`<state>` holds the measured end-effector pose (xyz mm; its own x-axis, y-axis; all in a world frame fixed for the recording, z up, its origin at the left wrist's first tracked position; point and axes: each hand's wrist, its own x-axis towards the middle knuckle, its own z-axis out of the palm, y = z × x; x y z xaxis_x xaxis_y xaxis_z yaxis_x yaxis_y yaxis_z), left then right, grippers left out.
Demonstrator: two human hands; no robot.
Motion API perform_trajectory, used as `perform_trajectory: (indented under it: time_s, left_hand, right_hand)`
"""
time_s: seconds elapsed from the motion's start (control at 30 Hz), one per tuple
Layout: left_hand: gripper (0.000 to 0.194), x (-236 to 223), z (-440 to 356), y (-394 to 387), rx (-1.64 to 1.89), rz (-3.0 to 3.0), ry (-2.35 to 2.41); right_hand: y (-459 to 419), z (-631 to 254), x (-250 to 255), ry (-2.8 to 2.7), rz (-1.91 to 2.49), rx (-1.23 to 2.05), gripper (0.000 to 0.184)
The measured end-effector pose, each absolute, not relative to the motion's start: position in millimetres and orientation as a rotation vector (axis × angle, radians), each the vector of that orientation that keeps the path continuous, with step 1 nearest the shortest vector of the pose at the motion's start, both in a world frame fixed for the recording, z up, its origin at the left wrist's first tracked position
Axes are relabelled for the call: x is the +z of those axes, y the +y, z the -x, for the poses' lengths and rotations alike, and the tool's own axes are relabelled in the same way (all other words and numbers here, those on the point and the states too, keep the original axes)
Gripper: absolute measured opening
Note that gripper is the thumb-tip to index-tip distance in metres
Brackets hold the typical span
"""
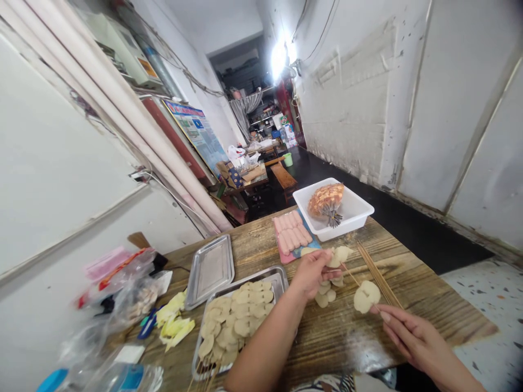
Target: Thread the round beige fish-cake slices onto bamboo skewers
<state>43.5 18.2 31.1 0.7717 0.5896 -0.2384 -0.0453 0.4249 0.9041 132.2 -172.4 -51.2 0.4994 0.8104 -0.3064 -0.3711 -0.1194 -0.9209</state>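
Note:
My right hand (408,333) is closed on the lower end of a thin wooden skewer (351,274). A pale, round, folded slice (366,296) sits on that skewer just above my fingers. Around the skewer's far end, my left hand (314,273) pinches another pale slice (340,256); the exact fingertip contact is hard to see. More loose slices (324,295) lie on the table under my left hand. Beside my left forearm, a metal tray (281,279) bears many skewered slices (235,321), partly hidden by the arm. Bare skewers (378,275) lie above my right hand.
An empty-looking metal tray (210,269) lies at the left. Behind my hands are a pack of pink sausages (292,233) and a white tub (347,224) holding a bundle of browned skewers (327,201). Plastic bags (134,299) and yellow scraps (176,321) crowd the wooden table's left side.

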Motion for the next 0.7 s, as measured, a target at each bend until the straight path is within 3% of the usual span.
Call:
perform_trajectory:
  time_s: [0.2, 0.7]
  left_hand:
    - [0.031, 28, -46, 18, 0.537, -0.778, 0.598]
    - [0.034, 31, -52, 6, 0.595, -1.03, 0.601]
  right_hand:
    - [-166, -121, -40, -0.347, 1.263, 1.098, 0.038]
    - [-162, -108, -44, -0.394, 1.283, 1.021, 0.035]
